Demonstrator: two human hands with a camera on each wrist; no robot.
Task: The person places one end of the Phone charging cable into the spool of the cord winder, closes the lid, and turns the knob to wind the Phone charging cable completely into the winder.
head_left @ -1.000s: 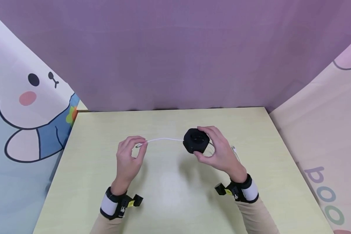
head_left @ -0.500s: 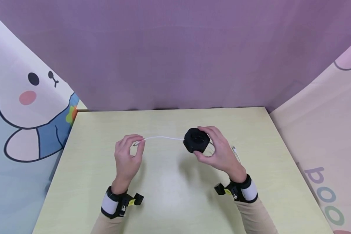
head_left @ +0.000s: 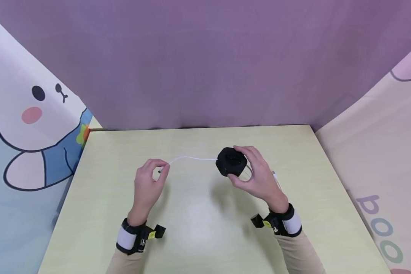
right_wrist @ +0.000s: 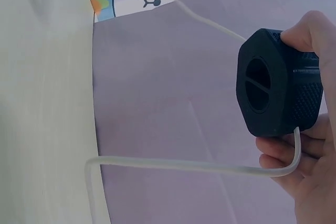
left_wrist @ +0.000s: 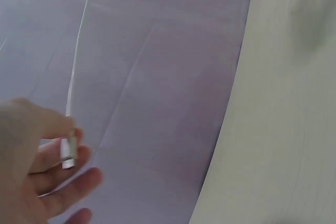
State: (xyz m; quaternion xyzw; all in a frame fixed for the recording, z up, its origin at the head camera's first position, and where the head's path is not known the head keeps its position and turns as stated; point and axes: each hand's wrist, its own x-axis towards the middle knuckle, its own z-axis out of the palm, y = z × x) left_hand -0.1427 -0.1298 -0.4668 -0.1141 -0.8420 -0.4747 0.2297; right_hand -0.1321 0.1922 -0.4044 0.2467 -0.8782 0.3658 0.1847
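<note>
My right hand grips a black, many-sided cable winder by its edges, thumb on one side and fingers on the other. A round recess with a crossbar shows on its face. White cable leaves one side and runs to my left hand, which pinches it just behind its plug between thumb and fingertips. That stretch bows slightly upward in the head view. From the winder's opposite side, more white cable hangs down behind my right hand, ending in another connector.
Both hands are above a pale wooden table. A purple cloth stands along its far edge. Printed cloths flank it, with a cartoon animal on the left and letters on the right. Each wrist wears a strapped camera.
The winder has risen slightly and shifted a little right in the right hand. The left hand has moved slightly left, and the cable between the hands now curves more.
</note>
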